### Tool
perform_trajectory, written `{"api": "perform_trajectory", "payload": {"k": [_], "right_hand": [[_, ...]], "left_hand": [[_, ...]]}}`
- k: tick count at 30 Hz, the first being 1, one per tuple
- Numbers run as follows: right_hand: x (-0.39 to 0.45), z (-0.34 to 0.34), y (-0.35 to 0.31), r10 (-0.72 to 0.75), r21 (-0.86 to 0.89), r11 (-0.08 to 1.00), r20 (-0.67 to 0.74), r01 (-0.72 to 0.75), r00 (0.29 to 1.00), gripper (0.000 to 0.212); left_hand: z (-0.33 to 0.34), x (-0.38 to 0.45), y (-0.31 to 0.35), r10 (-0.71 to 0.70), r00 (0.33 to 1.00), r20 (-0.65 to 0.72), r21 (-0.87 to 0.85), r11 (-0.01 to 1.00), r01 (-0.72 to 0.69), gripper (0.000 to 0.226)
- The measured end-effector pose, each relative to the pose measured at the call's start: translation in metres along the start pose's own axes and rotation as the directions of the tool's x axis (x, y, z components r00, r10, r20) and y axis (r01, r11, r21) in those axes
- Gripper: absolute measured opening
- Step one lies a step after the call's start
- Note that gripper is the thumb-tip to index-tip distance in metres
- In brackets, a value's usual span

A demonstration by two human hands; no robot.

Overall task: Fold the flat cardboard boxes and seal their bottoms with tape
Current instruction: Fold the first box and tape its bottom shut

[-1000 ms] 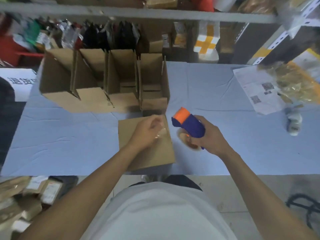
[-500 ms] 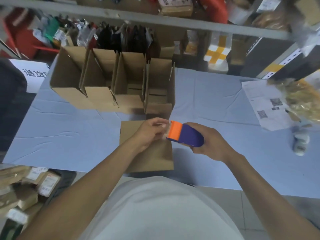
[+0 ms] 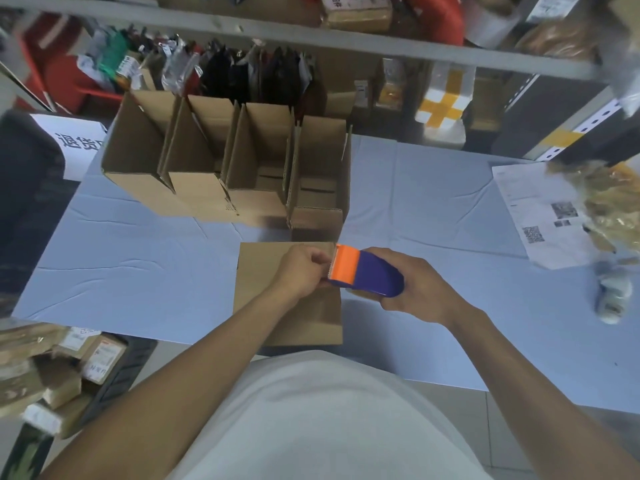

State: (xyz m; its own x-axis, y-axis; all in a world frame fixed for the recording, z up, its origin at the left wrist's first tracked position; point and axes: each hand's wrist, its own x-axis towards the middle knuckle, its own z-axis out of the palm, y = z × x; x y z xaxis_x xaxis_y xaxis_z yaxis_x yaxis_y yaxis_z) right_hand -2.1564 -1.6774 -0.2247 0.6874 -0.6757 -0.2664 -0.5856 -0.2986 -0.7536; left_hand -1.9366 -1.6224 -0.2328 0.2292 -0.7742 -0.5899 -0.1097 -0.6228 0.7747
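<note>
Head view, change: the tape dispenser (image 3: 367, 277) has swung from nose-up beside the box a second ago to lying level, its orange cutter end now against the left hand (image 3: 304, 271).
Right hand (image 3: 412, 285): fingers wrapped round the dispenser's purple body, above the near edge of the table (image 3: 433, 202).
Left hand: fingers curled at the cutter, seemingly pinching the free tape end; the tape itself is too clear to make out.
Box in hand (image 3: 287, 296): folded, bottom up, at the table's near edge, under both hands.
Meaning: judged to be drawing out a fresh strip; sealing of this bottom not yet begun.
Finished row (image 3: 228, 168): four erected boxes stand open toward the table's far left.
Hidden: the box's centre seam is covered by the hands; whether any tape lies there cannot be told.
Unclear: printed sheet (image 3: 543, 216) at the right edge is blurred, the pale object (image 3: 613, 296) near it unidentifiable.
</note>
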Motion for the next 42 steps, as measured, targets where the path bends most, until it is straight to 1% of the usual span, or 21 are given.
{"api": "perform_trajectory", "payload": {"k": [2, 5, 7, 10, 13, 15, 17, 18, 19, 20, 22, 23, 24, 26, 28, 31, 35, 37, 38, 39, 42], "right_hand": [[0.003, 0.001, -0.001, -0.004, -0.036, 0.999, 0.003, 0.005, 1.0, 0.083], [0.009, 0.002, 0.003, -0.018, -0.099, 0.995, 0.019, 0.019, 1.0, 0.083], [0.011, 0.002, 0.008, -0.01, -0.117, 0.993, 0.05, 0.015, 0.999, 0.081], [0.014, 0.002, 0.012, 0.021, -0.096, 0.995, 0.089, -0.012, 0.996, 0.084], [0.019, 0.001, 0.009, 0.024, -0.01, 1.0, 0.114, -0.023, 0.993, 0.085], [0.019, -0.001, 0.005, 0.018, 0.064, 0.998, 0.127, -0.027, 0.992, 0.081], [0.017, -0.004, 0.005, 0.011, 0.202, 0.979, 0.126, -0.036, 0.992, 0.073], [0.016, -0.006, 0.005, 0.015, 0.279, 0.959, 0.129, -0.051, 0.992, 0.071], [0.017, -0.007, 0.006, 0.023, 0.34, 0.938, 0.142, -0.07, 0.99, 0.068], [0.018, -0.008, 0.007, 0.03, 0.384, 0.919, 0.161, -0.09, 0.987, 0.066], [0.02, -0.009, 0.009, 0.05, 0.449, 0.884, 0.189, -0.132, 0.981, 0.062], [0.021, -0.01, 0.01, 0.059, 0.475, 0.868, 0.196, -0.147, 0.979, 0.062], [0.021, -0.012, 0.01, 0.061, 0.492, 0.856, 0.206, -0.157, 0.977, 0.062], [0.021, -0.014, 0.011, 0.045, 0.487, 0.859, 0.234, -0.157, 0.971, 0.065], [0.02, -0.014, 0.01, 0.002, 0.465, 0.876, 0.265, -0.129, 0.964, 0.07], [0.02, -0.011, 0.008, -0.044, 0.461, 0.882, 0.293, -0.101, 0.955, 0.077], [0.018, -0.006, 0.006, -0.031, 0.43, 0.899, 0.256, -0.085, 0.966, 0.078], [0.015, -0.001, 0.007, 0.014, 0.402, 0.911, 0.196, -0.093, 0.981, 0.074], [0.015, 0.002, 0.008, 0.042, 0.392, 0.914, 0.165, -0.105, 0.985, 0.072], [0.015, 0.003, 0.011, 0.071, 0.388, 0.914, 0.145, -0.123, 0.987, 0.069], [0.013, 0.006, 0.017, 0.121, 0.415, 0.894, 0.134, -0.167, 0.984, 0.068]], "left_hand": [[0.0, 0.002, -0.001, 0.036, 0.997, -0.062, 0.135, 0.99, -0.027, 0.026], [0.0, 0.0, 0.001, 0.013, 0.993, -0.118, 0.131, 0.991, 0.003, 0.036], [0.0, -0.003, 0.001, -0.033, 0.991, -0.13, 0.086, 0.995, 0.045, 0.03], [-0.004, -0.009, 0.004, -0.094, 0.988, -0.125, 0.002, 0.995, 0.095, 0.017], [-0.013, -0.014, 0.012, -0.15, 0.981, -0.122, -0.138, 0.981, 0.133, 0.014], [-0.021, -0.016, 0.017, -0.22, 0.97, -0.107, -0.278, 0.943, 0.183, 0.011], [-0.029, -0.017, 0.019, -0.291, 0.953, -0.079, -0.424, 0.875, 0.232, 0.01], [-0.031, -0.018, 0.019, -0.297, 0.953, -0.065, -0.469, 0.851, 0.234, 0.011], [-0.033, -0.018, 0.018, -0.268, 0.962, -0.056, -0.469, 0.857, 0.212, 0.012], [-0.033, -0.02, 0.018, -0.205, 0.978, -0.045, -0.418, 0.893, 0.168, 0.012], [-0.032, -0.024, 0.02, -0.024, 1.0, 0.009, -0.271, 0.962, 0.026, 0.012], [-0.031, -0.025, 0.022, 0.045, 0.998, 0.043, -0.226, 0.973, -0.034, 0.012], [-0.031, -0.026, 0.025, 0.084, 0.994, 0.066, -0.208, 0.976, -0.068, 0.012], [-0.033, -0.025, 0.029, 0.098, 0.993, 0.07, -0.197, 0.977, -0.082, 0.011], [-0.036, -0.023, 0.034, 0.047, 0.997, 0.067, -0.226, 0.974, -0.031, 0.011], [-0.036, -0.019, 0.039, -0.093, 0.992, 0.08, -0.366, 0.923, 0.116, 0.014], [-0.035, -0.016, 0.042, -0.331, 0.927, 0.177, -0.601, 0.709, 0.368, 0.013], [-0.034, -0.017, 0.044, -0.384, 0.902, 0.196, -0.644, 0.644, 0.414, 0.012], [-0.032, -0.019, 0.045, -0.386, 0.903, 0.187, -0.641, 0.649, 0.41, 0.011], [-0.03, -0.02, 0.045, -0.373, 0.913, 0.165, -0.616, 0.684, 0.39, 0.01], [-0.025, -0.024, 0.046, -0.263, 0.962, 0.076, -0.426, 0.863, 0.27, 0.012]]}}
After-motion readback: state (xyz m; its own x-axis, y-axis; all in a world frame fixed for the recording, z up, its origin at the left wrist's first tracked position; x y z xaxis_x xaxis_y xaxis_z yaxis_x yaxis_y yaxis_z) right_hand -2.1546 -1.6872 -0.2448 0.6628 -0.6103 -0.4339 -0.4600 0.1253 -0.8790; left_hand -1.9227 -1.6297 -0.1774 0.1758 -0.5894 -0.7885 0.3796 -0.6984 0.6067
